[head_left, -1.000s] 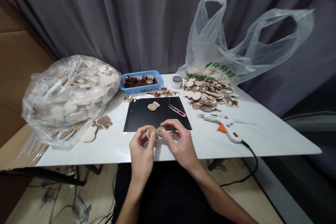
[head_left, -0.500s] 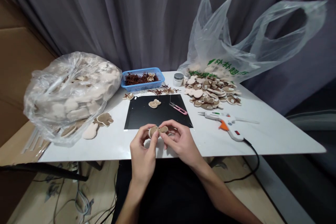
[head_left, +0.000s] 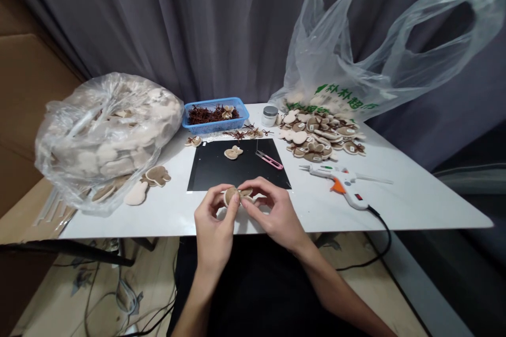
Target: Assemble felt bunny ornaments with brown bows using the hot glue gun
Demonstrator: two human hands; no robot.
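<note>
Between my two hands, just over the table's front edge, is a small brown and cream plush bunny-shaped patch (head_left: 232, 196). My left hand (head_left: 215, 216) pinches its rounded end between thumb and fingers. The eared end is gripped by my right hand (head_left: 272, 211), whose fingers partly cover it. A black mat (head_left: 215, 171) lies just beyond the hands. On it rest another bunny patch (head_left: 233, 152) and pink-handled thread snips (head_left: 270, 160).
A clear bag of plush pieces (head_left: 114, 137) bulges at the left, with loose patches (head_left: 157, 175) before it. A blue basket (head_left: 215, 127) holds dark brown bows. Right of it stand a jar (head_left: 270, 116), a pile of bunny patches (head_left: 316, 137), a plastic bag (head_left: 328, 63) and a glue gun (head_left: 348, 187).
The eared end of the patch has turned slightly in my fingers and shows more of its cream edge. Both hands keep their hold. The camera view has shifted a little.
</note>
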